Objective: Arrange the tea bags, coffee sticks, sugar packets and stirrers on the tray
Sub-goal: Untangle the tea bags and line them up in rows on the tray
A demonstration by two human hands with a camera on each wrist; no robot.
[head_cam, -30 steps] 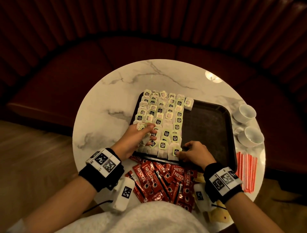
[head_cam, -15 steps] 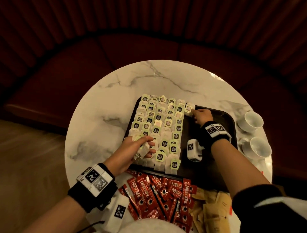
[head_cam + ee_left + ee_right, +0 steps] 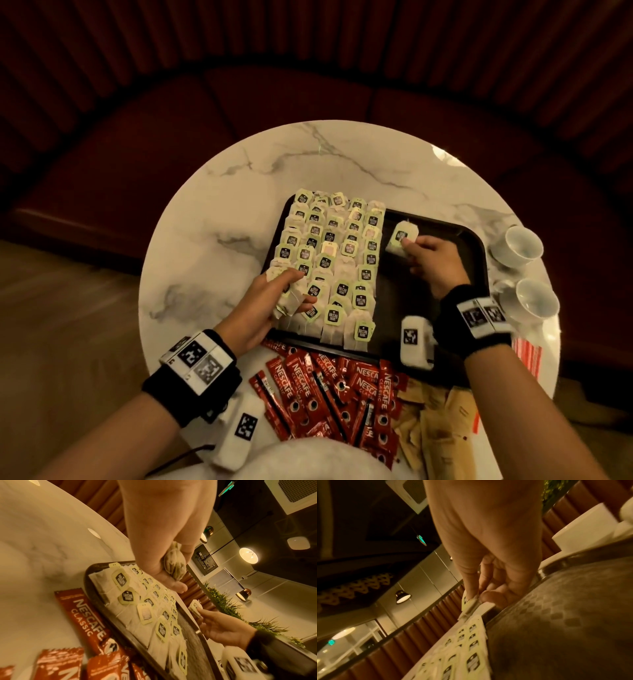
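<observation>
Tea bag [image 3: 401, 236] just came off the far row, pinched in my right hand [image 3: 433, 262] over bare tray [image 3: 428, 294]; left hand [image 3: 270, 305] clutches spare bags, so I'm still tidying.

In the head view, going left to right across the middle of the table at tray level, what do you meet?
Bare marble table → rows of tea bags on the tray's left half → single tea bag pinched by the right hand → bare tray → white cups.

A round marble table [image 3: 212, 219] carries a dark tray [image 3: 442, 240], coffee sticks [image 3: 329, 394], sugar packets [image 3: 435, 421], stirrers [image 3: 525, 359] and two cups [image 3: 524, 246].
</observation>
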